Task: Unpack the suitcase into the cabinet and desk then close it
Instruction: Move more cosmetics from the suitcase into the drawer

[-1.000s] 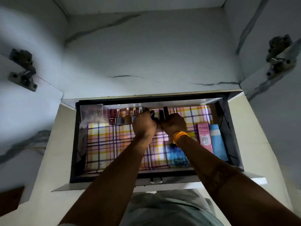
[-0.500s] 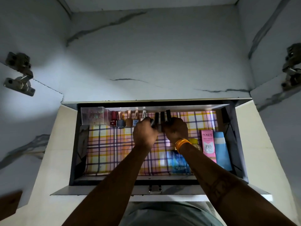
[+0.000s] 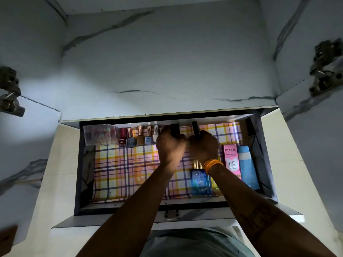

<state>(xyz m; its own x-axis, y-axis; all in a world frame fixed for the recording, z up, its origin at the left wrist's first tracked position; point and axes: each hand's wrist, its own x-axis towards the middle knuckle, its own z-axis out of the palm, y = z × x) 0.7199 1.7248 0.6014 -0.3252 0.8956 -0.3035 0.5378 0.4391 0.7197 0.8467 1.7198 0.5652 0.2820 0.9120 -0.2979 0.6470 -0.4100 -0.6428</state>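
Observation:
An open drawer [image 3: 81, 182] lined with checked paper [image 3: 130, 169] is pulled out below me. Along its back stand a clear plastic box [image 3: 99, 134] and a row of nail polish bottles [image 3: 138, 139]. My left hand [image 3: 169, 145] grips a black tube [image 3: 174, 128] at the back of the drawer. My right hand [image 3: 203, 145], with orange bangles at the wrist, grips another black tube [image 3: 194, 127] beside it. The two hands touch each other. How many tubes each hand holds is hidden.
A blue perfume bottle [image 3: 201, 182], a pink Pond's BB cream box [image 3: 231, 160] and a light blue tube [image 3: 247, 167] lie at the drawer's right. Cabinet doors with metal hinges [image 3: 324, 69] stand open on both sides. The drawer's latch [image 3: 171, 215] faces me.
The black tubes, held close together before, are now apart: my left hand has one further left, my right hand keeps another. The camera has tilted slightly.

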